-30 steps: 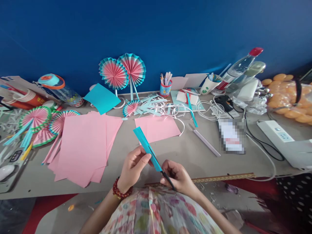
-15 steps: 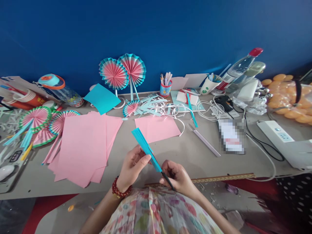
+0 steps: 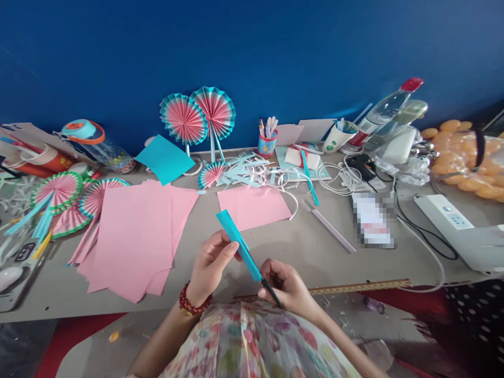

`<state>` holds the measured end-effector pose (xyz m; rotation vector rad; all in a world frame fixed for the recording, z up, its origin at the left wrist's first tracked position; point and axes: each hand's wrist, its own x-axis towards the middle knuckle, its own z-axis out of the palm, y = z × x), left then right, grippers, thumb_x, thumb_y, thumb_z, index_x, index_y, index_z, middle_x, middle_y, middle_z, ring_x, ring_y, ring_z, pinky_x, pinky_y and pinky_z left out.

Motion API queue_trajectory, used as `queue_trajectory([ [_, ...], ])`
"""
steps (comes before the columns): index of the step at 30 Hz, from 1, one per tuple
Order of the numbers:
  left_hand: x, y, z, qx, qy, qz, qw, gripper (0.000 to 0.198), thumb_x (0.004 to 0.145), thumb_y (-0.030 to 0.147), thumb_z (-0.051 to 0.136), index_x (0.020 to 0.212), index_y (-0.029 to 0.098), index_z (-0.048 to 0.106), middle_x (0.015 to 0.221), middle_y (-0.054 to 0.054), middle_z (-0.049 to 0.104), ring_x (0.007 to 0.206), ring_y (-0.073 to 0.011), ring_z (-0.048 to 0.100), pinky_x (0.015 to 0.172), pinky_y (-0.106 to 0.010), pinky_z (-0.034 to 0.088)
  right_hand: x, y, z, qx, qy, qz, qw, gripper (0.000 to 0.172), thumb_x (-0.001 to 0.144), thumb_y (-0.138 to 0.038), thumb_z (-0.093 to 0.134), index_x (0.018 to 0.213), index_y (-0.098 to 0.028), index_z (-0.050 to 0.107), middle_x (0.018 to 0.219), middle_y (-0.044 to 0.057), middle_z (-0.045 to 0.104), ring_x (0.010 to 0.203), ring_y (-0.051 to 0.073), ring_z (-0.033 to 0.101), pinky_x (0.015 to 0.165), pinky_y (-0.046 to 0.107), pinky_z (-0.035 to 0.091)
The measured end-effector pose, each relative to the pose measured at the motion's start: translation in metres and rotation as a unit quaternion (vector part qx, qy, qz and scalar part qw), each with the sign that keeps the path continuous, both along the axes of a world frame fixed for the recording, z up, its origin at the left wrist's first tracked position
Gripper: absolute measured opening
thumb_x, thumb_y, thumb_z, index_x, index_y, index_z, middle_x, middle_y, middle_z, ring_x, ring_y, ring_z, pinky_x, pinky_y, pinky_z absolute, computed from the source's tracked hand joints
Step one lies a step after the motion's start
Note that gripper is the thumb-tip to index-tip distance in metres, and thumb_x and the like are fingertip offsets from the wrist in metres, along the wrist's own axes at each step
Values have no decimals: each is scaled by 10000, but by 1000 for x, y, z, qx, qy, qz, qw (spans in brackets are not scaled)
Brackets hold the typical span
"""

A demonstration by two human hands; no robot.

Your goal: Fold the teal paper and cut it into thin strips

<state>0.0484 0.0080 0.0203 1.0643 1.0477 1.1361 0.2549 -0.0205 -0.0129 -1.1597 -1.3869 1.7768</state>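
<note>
While the left hand [image 3: 207, 265] pinches a blue paper strip [image 3: 245, 254], the right hand [image 3: 285, 286] grips what look like black-handled scissors [image 3: 271, 294] at its near end.

Two hands, bare, one pair; I count them near each other, not touching. Left hand [image 3: 208, 266]: held a little farther forward; thumb [image 3: 226, 255] extended on top, fingers bent beneath, in a pinch. Left forearm [image 3: 157, 338]: slanting inward from the body. Right hand [image 3: 289, 287]: fingers [image 3: 272, 268] curled into a grip, knuckles up. Right forearm [image 3: 340, 336]: angled inward, opposite slant. Wrists: both raised above the lap.
</note>
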Motion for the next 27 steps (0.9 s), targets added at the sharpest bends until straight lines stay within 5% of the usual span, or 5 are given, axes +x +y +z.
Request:
queue_trajectory([
  [27,1,-2,-1,-1,-1,-6,1000,231,948,373,619,842,167,613,732,-11,654,682,-134,615,681,-239,482,1,0,-5,34,-4,-4,999,516,704,-619,777,704,-198,480,573,-75,398,520,75,308,471,223,210],
])
